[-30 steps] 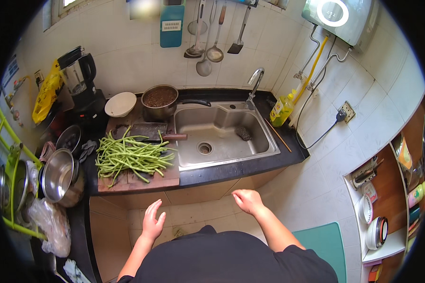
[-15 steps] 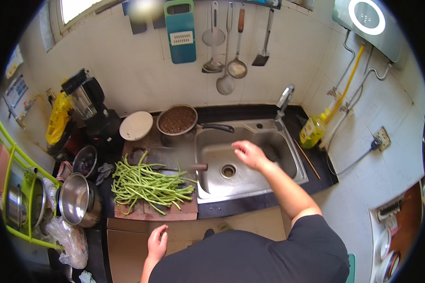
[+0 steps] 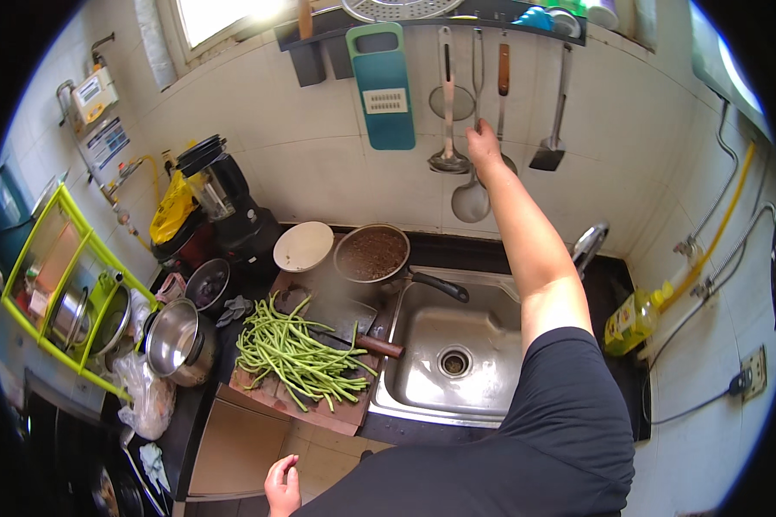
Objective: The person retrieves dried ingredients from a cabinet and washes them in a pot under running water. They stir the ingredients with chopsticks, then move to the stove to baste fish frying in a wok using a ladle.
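Note:
My right hand [image 3: 485, 146] is raised to the wall, fingers closed around the handle of a long metal spoon [image 3: 472, 202] that hangs bowl down. Left of it hangs a ladle [image 3: 448, 161], with a round strainer [image 3: 453, 103] behind. A wooden-handled ladle [image 3: 503, 73] is partly hidden by my hand, and a spatula [image 3: 548, 156] hangs at the right. Low by my body, my left hand [image 3: 283, 488] holds nothing, its fingers loosely bent and the thumb apart. Green beans [image 3: 300, 353] lie heaped on the cutting board [image 3: 349, 415], beside a cleaver [image 3: 379, 345].
A steel sink [image 3: 418, 379] with a faucet [image 3: 589, 241] sits below my right arm. Behind the board stand a pan of brown food [image 3: 372, 253] and a white plate [image 3: 303, 246]. A blender [image 3: 233, 202], a steel pot [image 3: 177, 340] and a green rack [image 3: 78, 293] stand left.
My right hand has gone from above the sink up to the wall and closed on the spoon's handle. The view has shifted upward and left. My left hand stays low.

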Demonstrator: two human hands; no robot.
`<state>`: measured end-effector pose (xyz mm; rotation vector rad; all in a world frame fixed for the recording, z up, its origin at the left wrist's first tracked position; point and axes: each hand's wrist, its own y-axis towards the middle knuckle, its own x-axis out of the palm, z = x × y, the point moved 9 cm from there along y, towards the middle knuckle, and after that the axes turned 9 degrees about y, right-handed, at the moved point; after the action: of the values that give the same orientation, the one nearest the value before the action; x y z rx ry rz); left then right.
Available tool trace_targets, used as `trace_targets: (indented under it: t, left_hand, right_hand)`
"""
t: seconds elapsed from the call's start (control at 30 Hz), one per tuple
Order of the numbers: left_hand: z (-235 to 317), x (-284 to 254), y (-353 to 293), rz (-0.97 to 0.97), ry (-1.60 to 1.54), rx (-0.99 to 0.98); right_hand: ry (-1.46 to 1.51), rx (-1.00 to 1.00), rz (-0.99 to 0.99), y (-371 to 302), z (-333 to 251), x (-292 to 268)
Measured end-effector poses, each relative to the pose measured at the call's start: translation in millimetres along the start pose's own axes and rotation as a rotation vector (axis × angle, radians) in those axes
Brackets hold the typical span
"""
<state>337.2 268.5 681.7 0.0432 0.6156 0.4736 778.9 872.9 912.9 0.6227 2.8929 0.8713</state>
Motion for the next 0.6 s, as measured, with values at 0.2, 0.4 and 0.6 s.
trace_targets:
  t: [0.2, 0.4, 0.6]
  left_hand:
    - [17, 1, -27, 0.042, 0.058, -0.098]
    - [35, 10, -26, 0.067, 0.076, 0.012]
    - [11, -21, -63, 0.112, 0.075, -0.032]
  right_hand:
    - [-0.038, -0.104, 0.163, -11, -27, -11]
    - [0.168, -0.280, 0.073, -21, -49, -25]
    - [0.481, 0.284, -0.722, -198, -183, 62]
